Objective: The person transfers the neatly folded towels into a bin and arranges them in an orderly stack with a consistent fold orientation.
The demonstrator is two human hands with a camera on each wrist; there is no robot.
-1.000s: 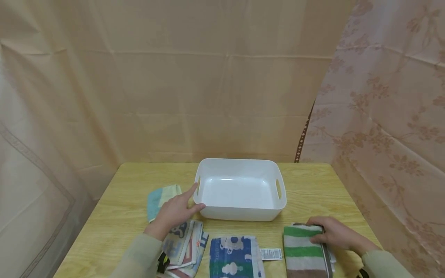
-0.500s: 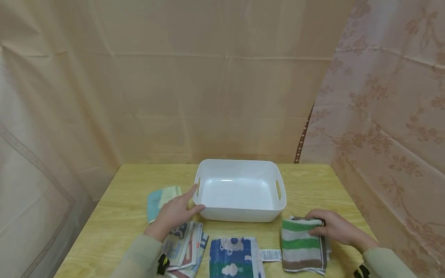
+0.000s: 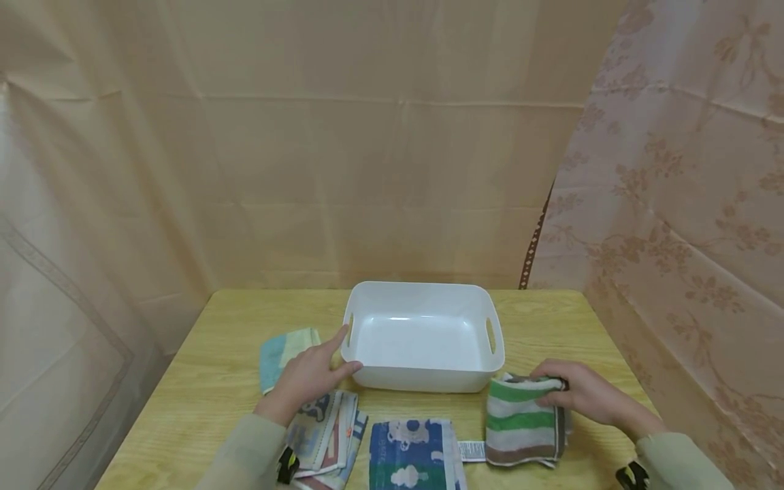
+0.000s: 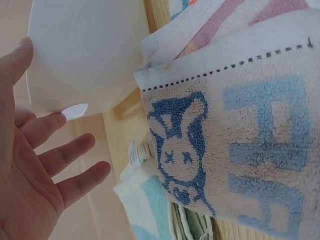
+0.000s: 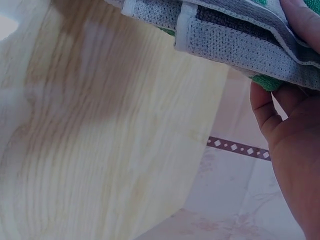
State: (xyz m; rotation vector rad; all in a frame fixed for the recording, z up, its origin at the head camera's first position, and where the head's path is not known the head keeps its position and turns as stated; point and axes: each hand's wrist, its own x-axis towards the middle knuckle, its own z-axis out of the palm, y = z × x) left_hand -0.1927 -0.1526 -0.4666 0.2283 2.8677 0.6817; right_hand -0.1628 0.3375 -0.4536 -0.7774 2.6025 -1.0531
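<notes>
The right hand [image 3: 586,395] pinches the upper edge of one folded green, white and brown striped terry towel [image 3: 520,422] at four o'clock from one white plastic basket [image 3: 422,380]; the cloth is likely light, soft and floppy, best gripped through all layers; the left hand [image 3: 308,378], fingers spread, touches the basket's nine o'clock end; one blue patterned towel [image 3: 409,454] lies at six, one teal-and-yellow towel [image 3: 284,350] at nine; pale printed towels [image 3: 315,435], count unclear, at eight.

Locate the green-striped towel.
In the head view, the green-striped towel is at lower right, held by the right hand, right of the blue towel.
</notes>
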